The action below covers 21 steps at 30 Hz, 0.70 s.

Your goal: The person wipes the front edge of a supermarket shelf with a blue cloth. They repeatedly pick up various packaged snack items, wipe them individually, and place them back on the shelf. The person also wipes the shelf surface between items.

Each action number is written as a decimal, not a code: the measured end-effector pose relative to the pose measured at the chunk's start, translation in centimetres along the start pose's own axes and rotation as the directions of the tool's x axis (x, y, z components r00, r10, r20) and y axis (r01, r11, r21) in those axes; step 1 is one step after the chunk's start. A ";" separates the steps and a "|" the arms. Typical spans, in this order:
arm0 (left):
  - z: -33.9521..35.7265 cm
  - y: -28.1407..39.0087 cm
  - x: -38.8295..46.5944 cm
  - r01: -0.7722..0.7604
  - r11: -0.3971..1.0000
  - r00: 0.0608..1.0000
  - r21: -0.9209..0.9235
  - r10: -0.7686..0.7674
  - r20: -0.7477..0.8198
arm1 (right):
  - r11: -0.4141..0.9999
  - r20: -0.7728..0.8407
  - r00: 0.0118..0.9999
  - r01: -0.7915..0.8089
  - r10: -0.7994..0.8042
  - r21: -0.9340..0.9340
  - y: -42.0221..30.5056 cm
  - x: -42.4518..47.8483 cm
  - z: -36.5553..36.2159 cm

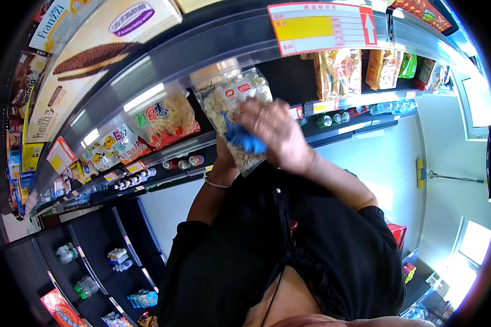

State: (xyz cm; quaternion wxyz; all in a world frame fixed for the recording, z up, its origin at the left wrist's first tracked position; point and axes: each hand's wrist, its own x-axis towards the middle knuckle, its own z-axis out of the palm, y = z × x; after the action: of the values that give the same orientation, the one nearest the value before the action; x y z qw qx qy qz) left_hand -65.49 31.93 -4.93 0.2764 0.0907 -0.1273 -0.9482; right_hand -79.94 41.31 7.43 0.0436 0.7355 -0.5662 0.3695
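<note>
A clear plastic bag of whitish round pieces (215,107) is held up in front of the snack shelf, tilted. My left hand (226,153) is behind its lower left side and grips it; most of the fingers are hidden by the bag. My right hand (276,133), blurred, lies over the front of the bag and presses a crumpled blue cloth (245,139) against it. The bag's lower end hangs just above the black shirt.
Shelf edges with price tags curve across the top. Packaged snacks (167,118) stand left of the bag, more bags (338,75) to the right. Cans and bottles are on the shelf below. Another shelf unit (102,261) is at lower left, a mop (454,176) at far right.
</note>
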 end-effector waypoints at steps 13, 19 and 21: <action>4.2 0.4 -1.3 0.125 0.992 0.992 0.011 -0.125 -0.006 | 0.984 0.235 0.956 -0.173 0.176 -0.035 -0.3 -0.4 3.8; 4.0 0.1 -1.6 0.056 0.985 0.998 0.163 -0.048 -0.051 | 0.998 0.344 0.938 -0.058 0.049 0.016 -2.2 -1.1 5.8; 3.9 0.3 -1.9 0.014 0.970 0.997 0.244 0.004 -0.074 | 0.995 0.324 0.943 -0.093 0.082 0.019 -1.5 -0.6 5.4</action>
State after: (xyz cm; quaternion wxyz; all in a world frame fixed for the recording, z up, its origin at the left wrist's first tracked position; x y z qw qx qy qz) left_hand -64.70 33.44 -0.90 0.2651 0.1593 -0.2325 -0.9221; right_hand -75.99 39.73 3.74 -0.0784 0.7607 -0.5915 0.2554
